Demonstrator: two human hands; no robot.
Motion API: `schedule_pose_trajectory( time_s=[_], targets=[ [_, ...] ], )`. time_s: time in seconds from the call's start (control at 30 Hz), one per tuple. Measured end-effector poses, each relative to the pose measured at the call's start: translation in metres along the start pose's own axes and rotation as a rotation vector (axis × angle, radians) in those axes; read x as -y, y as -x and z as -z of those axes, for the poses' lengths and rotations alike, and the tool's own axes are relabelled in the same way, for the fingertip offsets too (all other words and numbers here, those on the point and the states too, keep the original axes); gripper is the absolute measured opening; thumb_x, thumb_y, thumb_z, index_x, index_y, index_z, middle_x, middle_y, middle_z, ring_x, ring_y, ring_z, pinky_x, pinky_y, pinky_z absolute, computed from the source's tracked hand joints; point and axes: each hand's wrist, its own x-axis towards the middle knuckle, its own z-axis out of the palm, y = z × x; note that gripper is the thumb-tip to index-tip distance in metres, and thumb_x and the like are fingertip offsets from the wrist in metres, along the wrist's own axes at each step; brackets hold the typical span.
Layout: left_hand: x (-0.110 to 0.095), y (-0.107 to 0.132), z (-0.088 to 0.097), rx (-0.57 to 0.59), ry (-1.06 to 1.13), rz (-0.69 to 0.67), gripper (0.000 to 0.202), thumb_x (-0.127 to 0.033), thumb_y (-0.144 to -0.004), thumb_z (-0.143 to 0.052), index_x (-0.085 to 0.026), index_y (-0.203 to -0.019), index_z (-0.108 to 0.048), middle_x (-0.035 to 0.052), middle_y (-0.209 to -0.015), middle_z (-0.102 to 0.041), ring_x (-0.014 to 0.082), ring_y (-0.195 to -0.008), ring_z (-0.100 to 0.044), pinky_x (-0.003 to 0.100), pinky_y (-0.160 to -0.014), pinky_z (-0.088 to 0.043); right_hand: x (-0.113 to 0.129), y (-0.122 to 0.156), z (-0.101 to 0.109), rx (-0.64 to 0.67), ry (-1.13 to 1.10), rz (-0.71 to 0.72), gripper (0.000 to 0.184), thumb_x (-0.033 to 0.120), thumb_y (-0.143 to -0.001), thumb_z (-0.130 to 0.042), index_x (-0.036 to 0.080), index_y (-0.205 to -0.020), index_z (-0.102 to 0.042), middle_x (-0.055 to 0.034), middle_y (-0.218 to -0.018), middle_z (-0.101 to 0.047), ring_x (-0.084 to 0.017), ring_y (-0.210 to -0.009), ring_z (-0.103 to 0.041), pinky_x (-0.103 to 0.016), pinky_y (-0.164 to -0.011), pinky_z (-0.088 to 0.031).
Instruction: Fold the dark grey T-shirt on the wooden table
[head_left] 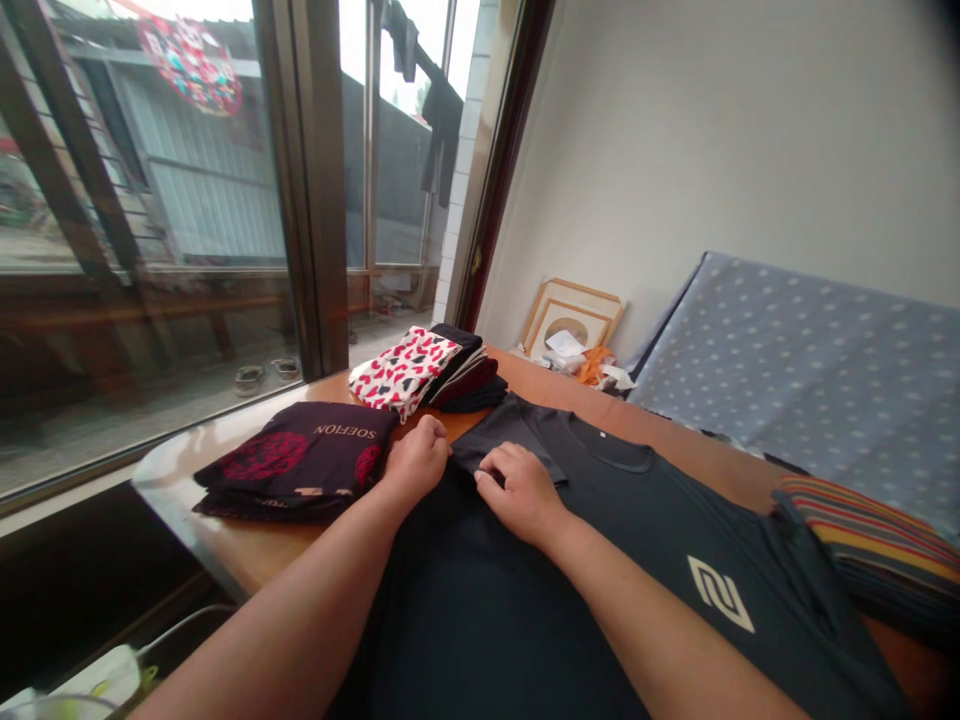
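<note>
A dark T-shirt point(600, 560) with a cream logo point(720, 592) lies spread on the wooden table point(255, 545) in front of me. Its left sleeve point(517, 435) is folded inward. My left hand point(417, 458) is closed in a fist on the sleeve's edge. My right hand point(519, 490) pinches the same sleeve fabric just beside it, fingers curled down on the cloth.
A folded maroon garment point(300, 462) with printed letters lies left of my hands. A stack of folded clothes point(431, 370), topped by a red-and-white patterned piece, sits behind. Striped folded fabric point(870, 535) is at the right, a dotted mattress point(810, 360) beyond, picture frames point(574, 312) against the wall, windows to the left.
</note>
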Motion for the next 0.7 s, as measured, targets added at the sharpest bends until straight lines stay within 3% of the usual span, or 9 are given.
schedule_pose_trajectory(
  time_s=[0.17,0.33,0.43,0.57,0.7],
  targets=[
    [-0.008,0.004,0.004,0.012,-0.152,-0.028,0.016,-0.026,-0.090,-0.045,-0.026,-0.101,-0.056,0.0027,-0.101,-0.074,0.0238,-0.098,-0.067,0.035,-0.081,-0.041,0.003,0.007,0.008,0.168,-0.123,0.059,0.015,0.032,-0.092,-0.060,0.022,-0.083,-0.065,0.0017,-0.084,-0.066,-0.015,-0.085,-0.059,-0.030,-0.080,-0.037],
    [-0.012,0.009,0.002,0.077,-0.284,-0.168,0.015,-0.038,-0.086,-0.054,-0.025,-0.090,-0.062,0.0045,-0.098,-0.070,0.0273,-0.099,-0.063,0.039,-0.085,-0.039,-0.011,0.021,0.015,0.082,0.000,-0.061,0.022,0.042,-0.094,-0.058,0.026,-0.102,-0.071,-0.0037,-0.104,-0.067,-0.020,-0.103,-0.057,-0.034,-0.089,-0.037],
    [-0.012,0.012,0.003,0.104,-0.323,-0.233,0.017,-0.041,-0.080,-0.061,-0.025,-0.085,-0.065,0.0066,-0.101,-0.067,0.0292,-0.101,-0.059,0.040,-0.085,-0.037,-0.023,0.031,0.020,0.171,0.063,-0.106,0.027,0.045,-0.093,-0.059,0.028,-0.112,-0.071,-0.0051,-0.111,-0.066,-0.022,-0.108,-0.056,-0.036,-0.091,-0.038],
    [-0.012,0.012,0.003,0.123,-0.350,-0.258,0.018,-0.041,-0.078,-0.062,-0.025,-0.086,-0.066,0.0071,-0.102,-0.064,0.0302,-0.101,-0.057,0.041,-0.082,-0.037,-0.023,0.055,0.033,0.197,0.101,-0.140,0.032,0.048,-0.096,-0.053,0.032,-0.119,-0.069,-0.0049,-0.119,-0.065,-0.022,-0.113,-0.055,-0.038,-0.096,-0.040],
    [-0.012,0.013,0.004,0.128,-0.367,-0.266,0.020,-0.041,-0.079,-0.061,-0.025,-0.089,-0.066,0.0073,-0.102,-0.063,0.0301,-0.102,-0.056,0.041,-0.083,-0.037,-0.012,0.096,0.052,0.237,0.118,-0.209,0.048,0.057,-0.095,-0.049,0.033,-0.136,-0.060,-0.0077,-0.140,-0.057,-0.027,-0.128,-0.049,-0.044,-0.104,-0.038]
  ],
)
